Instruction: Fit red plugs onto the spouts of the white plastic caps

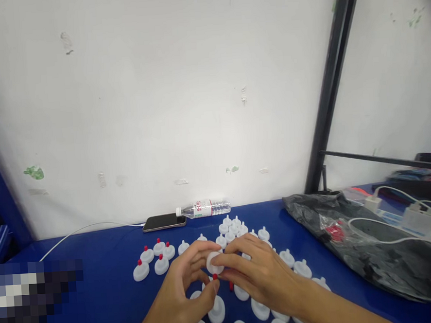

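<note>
Between my two hands is a round white cap [215, 263], held up over the blue table. My left hand [189, 285] curls around its left side, with a small red tip [215, 277] at the thumb. My right hand [256, 266] grips the cap from the right with its fingers. A further red piece [231, 286] shows just under my right hand. Several white caps with plain nozzles [216, 310] lie below and around my hands, partly hidden by them. To the left stand several white caps with red tips [161, 264].
At the wall lie a phone [164, 222] with a white cable and a clear plastic bottle [204, 208] on its side. A black plastic bag [367, 249] covers the right of the blue table [110, 294]. Behind it are a power strip [397, 218] and chargers.
</note>
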Tool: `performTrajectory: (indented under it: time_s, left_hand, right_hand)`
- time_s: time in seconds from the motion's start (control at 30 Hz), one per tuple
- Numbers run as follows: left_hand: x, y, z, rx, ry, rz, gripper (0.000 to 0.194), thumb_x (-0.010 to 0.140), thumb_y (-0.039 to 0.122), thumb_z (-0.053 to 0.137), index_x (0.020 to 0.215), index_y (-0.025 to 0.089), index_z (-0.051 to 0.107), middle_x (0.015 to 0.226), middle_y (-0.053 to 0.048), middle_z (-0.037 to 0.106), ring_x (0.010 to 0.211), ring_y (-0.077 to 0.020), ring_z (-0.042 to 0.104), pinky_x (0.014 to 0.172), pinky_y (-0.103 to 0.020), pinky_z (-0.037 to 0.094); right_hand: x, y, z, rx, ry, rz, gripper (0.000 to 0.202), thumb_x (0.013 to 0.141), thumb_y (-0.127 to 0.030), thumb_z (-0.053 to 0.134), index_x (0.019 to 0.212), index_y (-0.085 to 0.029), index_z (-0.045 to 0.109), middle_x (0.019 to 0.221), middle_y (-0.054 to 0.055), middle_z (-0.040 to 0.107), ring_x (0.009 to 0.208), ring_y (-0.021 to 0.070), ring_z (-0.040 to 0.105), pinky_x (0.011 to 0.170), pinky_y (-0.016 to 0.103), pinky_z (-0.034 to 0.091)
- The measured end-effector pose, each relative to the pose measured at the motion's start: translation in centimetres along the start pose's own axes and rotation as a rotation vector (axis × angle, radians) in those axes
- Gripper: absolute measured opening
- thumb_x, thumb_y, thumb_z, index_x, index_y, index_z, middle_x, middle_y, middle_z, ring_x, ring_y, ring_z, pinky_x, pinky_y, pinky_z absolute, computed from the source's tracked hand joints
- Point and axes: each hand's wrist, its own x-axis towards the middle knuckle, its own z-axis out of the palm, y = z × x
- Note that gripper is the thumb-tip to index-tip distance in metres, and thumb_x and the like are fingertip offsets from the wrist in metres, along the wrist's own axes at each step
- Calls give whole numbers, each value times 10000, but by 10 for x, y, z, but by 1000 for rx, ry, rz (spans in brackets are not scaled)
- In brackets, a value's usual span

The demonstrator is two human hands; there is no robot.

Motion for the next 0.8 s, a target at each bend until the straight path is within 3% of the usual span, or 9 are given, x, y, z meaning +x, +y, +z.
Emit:
performTrajectory:
  time_s: [0.23, 0.47, 0.67, 0.8]
  left_hand:
    - [2, 6, -4, -307, -83, -87, 469, 807, 414, 770, 1208, 251, 590, 1174, -83, 702, 1041, -233, 675, 890, -328, 506]
    - [-1, 10, -8, -323, -30, -140, 560, 739, 402, 813, 1245, 225, 652, 1188, -119, 720, 1073, -273, 682, 868, -351, 538]
    - [3, 6, -8, -260, -47, -133, 642, 696, 461, 837, 1252, 189, 664, 1186, -153, 725, 1040, -312, 707, 928, -442, 545]
    - [8, -4, -11, -309, -90, -115, 594, 714, 407, 843, 1235, 181, 670, 1154, -140, 741, 1019, -298, 723, 927, -421, 551]
  right_hand:
    - [1, -3, -2, -39, -6, 34, 340, 988, -218, 564, 1324, -220, 514, 957, 47, 655, 802, 171, 588, 754, 321, 480]
    - [3, -4, -5, -36, 42, 25, 283, 1009, -297, 540, 1275, -204, 546, 929, 42, 660, 834, 165, 620, 807, 329, 495]
    - [2, -4, -5, -34, 23, 35, 272, 1005, -308, 549, 1256, -206, 566, 926, 41, 653, 827, 164, 613, 809, 332, 496]
    - [2, -3, -4, -33, 13, 31, 272, 1002, -297, 552, 1259, -209, 559, 917, 42, 643, 796, 167, 598, 771, 330, 492]
